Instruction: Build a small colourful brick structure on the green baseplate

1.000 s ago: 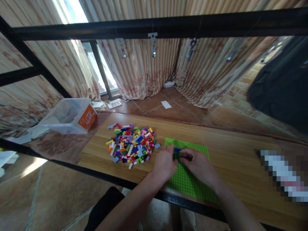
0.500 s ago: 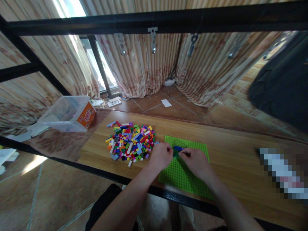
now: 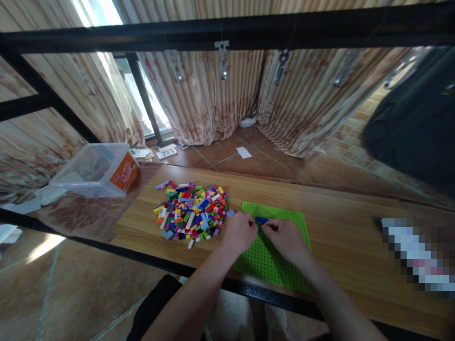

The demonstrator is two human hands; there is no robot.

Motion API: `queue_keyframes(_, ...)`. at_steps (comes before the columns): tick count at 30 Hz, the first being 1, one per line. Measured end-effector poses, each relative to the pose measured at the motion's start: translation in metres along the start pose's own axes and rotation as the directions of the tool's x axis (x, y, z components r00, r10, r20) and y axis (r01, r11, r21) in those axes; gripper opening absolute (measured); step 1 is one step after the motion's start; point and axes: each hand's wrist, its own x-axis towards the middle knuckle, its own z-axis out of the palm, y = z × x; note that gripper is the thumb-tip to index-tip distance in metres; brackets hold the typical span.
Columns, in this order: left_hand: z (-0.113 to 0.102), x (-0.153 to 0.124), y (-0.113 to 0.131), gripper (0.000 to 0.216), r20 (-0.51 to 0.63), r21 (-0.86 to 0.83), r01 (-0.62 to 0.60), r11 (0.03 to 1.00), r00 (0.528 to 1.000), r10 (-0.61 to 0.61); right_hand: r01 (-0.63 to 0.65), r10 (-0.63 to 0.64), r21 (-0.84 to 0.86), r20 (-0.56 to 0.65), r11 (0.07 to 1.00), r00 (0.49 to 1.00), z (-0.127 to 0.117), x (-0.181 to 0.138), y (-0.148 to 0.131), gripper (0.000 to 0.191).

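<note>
Over the far left part of a green studded baseplate (image 3: 275,265), my two hands are close together with their fingers bent in. Between the fingertips shows a small dark green toy brick (image 3: 259,229), mostly covered. My left hand (image 3: 242,232) pinches it from the left and my right hand (image 3: 286,237) from the right. Just beyond it, a blue brick (image 3: 262,219) lies across the gap between the hands. Whether the two bricks are joined I cannot tell, as the fingers hide the contact.
A heap of mixed toy bricks (image 3: 192,213) lies on the wooden table (image 3: 348,237) left of the baseplate. A clear plastic box (image 3: 88,170) with an orange label stands beyond the table's left end. A blurred-out object (image 3: 415,255) lies at right. A black bar (image 3: 227,35) crosses above.
The fingertips have drawn slightly closer together, and less of the dark green brick shows. The view has shifted a little; the heap and baseplate look the same.
</note>
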Motion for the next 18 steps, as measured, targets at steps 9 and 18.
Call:
queue_keyframes(9, 0.0, 0.003, 0.0, 0.026, 0.009, -0.048, 0.036, 0.998, 0.999, -0.036, -0.057, 0.057, 0.026, -0.009, 0.998, 0.998, 0.001, 0.002, -0.001, 0.028)
queue_keyframes(18, 0.001, 0.003, 0.0, 0.026, -0.001, -0.069, 0.067, 0.995, 0.998, -0.067, -0.107, 0.109, 0.234, 0.002, 0.966, 0.994, 0.01, 0.004, 0.008, 0.026)
